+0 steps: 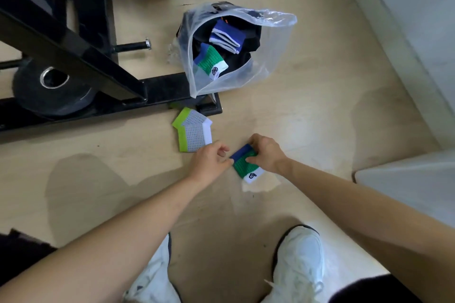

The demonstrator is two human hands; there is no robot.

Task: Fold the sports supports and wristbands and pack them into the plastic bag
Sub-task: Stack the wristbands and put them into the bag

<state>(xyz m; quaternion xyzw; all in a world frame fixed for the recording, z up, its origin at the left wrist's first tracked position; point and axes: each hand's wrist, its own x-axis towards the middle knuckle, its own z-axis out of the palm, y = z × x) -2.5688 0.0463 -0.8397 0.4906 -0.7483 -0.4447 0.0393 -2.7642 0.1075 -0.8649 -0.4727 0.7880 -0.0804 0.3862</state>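
1. The blue, green and white wristband (247,167) lies on the wood floor (307,110) directly under both hands, its long axis slanting from the blue end, up and to the left, to the white cuff, down and toward the person.
2. The right hand (267,152) presses down on the blue and green part, fingers curled over the far edge and thumb on the green knit: closed on the wristband.
3. The left hand (211,161) sits just beside it on the left, its fingertips pinching the blue corner; the other fingers are loosely curled.
4. Both hands are touching it, so neither has to reach. My judgement is that the fold in hand turns on that slant: the blue end is what gets carried along the axis toward the white cuff, which lies bare and nearest the person.
5. The plastic bag (268,51) stands well beyond the hands, farther away and slightly to the right, mouth open toward them. The right hand looks the better placed to carry the piece over.
6. Inside the bag are a matching green wristband (213,63), a blue and white striped wristband (226,38) and dark fabric beneath them.
7. A lime, grey and white wristband pair (193,130) waits just beyond the left hand, near a black equipment frame (98,61).
8. Each green wristband's white cuff carries a small dark round logo; its letters are too small to read. No other writing shows.
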